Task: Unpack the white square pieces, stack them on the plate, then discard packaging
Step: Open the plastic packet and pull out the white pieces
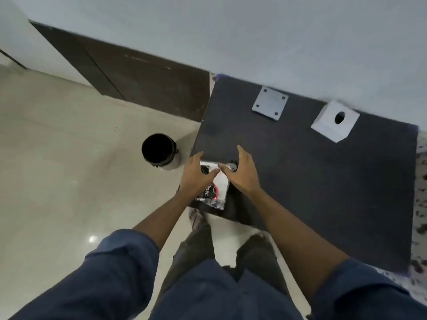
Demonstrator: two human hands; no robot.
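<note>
A clear plastic packet (218, 188) with black, red and white print lies at the near left corner of the dark table (312, 181). My left hand (196, 175) rests on its left side, thumb and fingers pinching its top. My right hand (240, 172) grips the packet's upper right edge, fingers curled over it. What is inside the packet is hidden by both hands. A flat grey square plate (269, 106) with four corner holes lies at the table's far edge.
A white block (335, 121) with a round hole stands at the far right of the table. A black round bin (160, 150) stands on the pale floor just left of the table. A wall runs behind the table.
</note>
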